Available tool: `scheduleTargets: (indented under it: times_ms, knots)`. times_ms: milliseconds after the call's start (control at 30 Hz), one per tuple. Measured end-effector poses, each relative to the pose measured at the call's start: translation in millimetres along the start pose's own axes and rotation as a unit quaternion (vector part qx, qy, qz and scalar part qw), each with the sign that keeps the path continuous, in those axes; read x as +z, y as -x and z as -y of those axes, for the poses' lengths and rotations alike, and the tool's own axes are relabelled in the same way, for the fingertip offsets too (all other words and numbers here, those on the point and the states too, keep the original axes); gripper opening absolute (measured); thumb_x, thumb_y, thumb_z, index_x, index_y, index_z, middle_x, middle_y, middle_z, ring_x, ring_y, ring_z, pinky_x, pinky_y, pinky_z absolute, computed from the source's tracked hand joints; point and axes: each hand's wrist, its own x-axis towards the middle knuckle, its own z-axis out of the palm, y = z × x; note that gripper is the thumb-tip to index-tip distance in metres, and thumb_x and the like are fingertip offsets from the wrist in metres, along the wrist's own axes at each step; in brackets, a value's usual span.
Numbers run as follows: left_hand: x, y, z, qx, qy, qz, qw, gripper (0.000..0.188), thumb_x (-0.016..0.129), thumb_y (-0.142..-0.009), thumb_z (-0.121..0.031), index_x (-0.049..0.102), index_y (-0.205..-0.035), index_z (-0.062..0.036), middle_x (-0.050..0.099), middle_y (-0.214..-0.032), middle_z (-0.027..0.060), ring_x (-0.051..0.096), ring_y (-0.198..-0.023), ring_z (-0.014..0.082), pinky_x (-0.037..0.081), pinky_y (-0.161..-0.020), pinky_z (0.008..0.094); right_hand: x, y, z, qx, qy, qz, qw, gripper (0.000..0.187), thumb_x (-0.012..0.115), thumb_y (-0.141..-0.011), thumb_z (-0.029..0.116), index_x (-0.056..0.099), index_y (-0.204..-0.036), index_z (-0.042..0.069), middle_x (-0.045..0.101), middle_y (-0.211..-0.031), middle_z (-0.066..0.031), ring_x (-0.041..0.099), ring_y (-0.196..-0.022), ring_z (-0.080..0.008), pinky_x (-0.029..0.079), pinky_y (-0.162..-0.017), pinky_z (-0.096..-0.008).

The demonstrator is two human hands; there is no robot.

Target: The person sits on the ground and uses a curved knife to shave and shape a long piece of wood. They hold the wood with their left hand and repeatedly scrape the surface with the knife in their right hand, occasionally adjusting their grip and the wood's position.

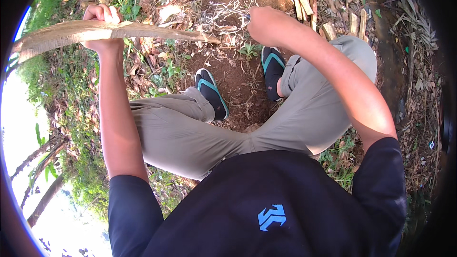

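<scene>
My left hand (103, 26) is closed around a long, pale strip of wood (147, 30), with fingers showing above it and the heel of the hand below. The strip looks curved, broad at its far-left end and narrowing to a point near the middle of the view. To the right, my right hand (264, 24) makes a fist, apart from the wood's narrow tip. A small dark bit shows at its finger side, but the thing in the fist is mostly hidden. Thin pale wood shavings (227, 18) lie on the ground beyond the strip's tip.
Between my feet in dark flip-flops (209, 90) is bare brown soil (240, 90). Several split wood pieces (304, 1) lie at the far right, with shorter ones (353, 23) by my right knee. Leaf litter and green plants (78, 128) cover the left side.
</scene>
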Motion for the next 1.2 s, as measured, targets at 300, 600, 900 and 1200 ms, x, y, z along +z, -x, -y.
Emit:
scheduleTargets:
  times_ms: [300,600,900,1200]
  knots:
    - [28,-7,-5,0.052,-0.03,-0.233,0.971,0.02,0.036,-0.084,-0.015,0.04,-0.067,-0.0072,0.037,-0.056,0.0074,0.039,-0.049,0.0207,0.04,-0.046,0.0307,24,-33,6,-0.042,0.057,-0.017,0.997,0.031,0.046,-0.089,0.018,0.051,-0.109,-0.006,0.06,-0.102,-0.0278,0.059,-0.098,-0.0393,0.046,-0.084,-0.0468]
    - [42,-19,2,0.099,-0.138,-0.396,0.902,0.056,0.027,-0.093,-0.055,0.043,-0.069,-0.0067,0.043,-0.056,0.01,0.05,-0.047,0.0232,0.049,-0.046,0.0367,12,-45,-9,0.022,0.112,0.06,0.992,0.028,0.046,-0.08,0.003,0.059,-0.102,-0.008,0.061,-0.104,-0.0278,0.061,-0.097,-0.039,0.049,-0.083,-0.0448]
    - [55,-11,17,0.196,-0.433,-0.238,0.847,0.042,0.041,-0.092,-0.045,0.041,-0.081,-0.0042,0.048,-0.064,0.01,0.052,-0.053,0.0221,0.051,-0.051,0.037,19,-59,-15,0.038,0.122,0.029,0.991,0.024,0.052,-0.075,0.001,0.066,-0.094,-0.006,0.064,-0.099,-0.0237,0.064,-0.091,-0.036,0.051,-0.077,-0.0442]
    - [96,-11,11,0.198,-0.322,-0.251,0.891,0.042,0.04,-0.092,-0.046,0.041,-0.088,-0.0044,0.05,-0.068,0.0089,0.053,-0.057,0.0219,0.05,-0.056,0.0388,-29,-56,-49,0.071,0.09,-0.068,0.991,0.032,0.06,-0.076,0.02,0.067,-0.102,0.003,0.065,-0.105,-0.0185,0.063,-0.1,-0.0285,0.051,-0.082,-0.0417]
